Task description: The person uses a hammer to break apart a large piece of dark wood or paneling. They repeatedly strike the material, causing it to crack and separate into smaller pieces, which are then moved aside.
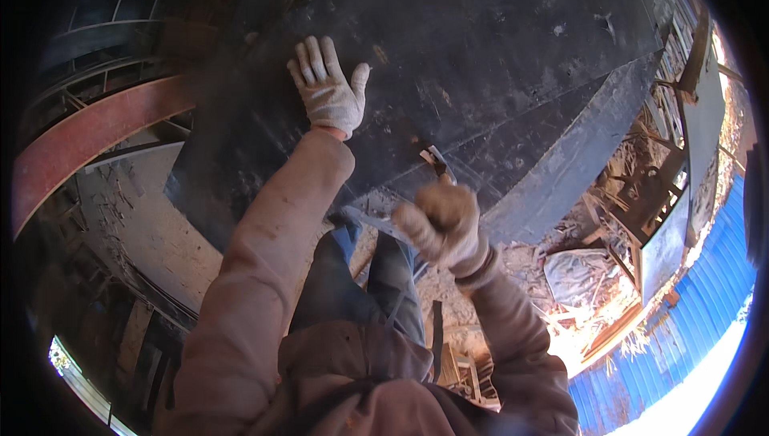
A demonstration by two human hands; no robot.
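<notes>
Left hand (327, 88) on dark panel (497, 52), tool (436, 162) (blurred)

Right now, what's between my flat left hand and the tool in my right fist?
In the head view, only bare dark panel lies between the left hand, pressed flat on it, and the metal tool gripped by the right hand.

Surroundings near the blue corrugated fence (705, 292)

A grey sack (578, 274) lies on rubble to the left of the fence. Above the fence stands a wooden rack frame (689, 60). Far to the left of the fence, a curved red steel beam (88, 136) crosses over a pale concrete floor (160, 228).
</notes>
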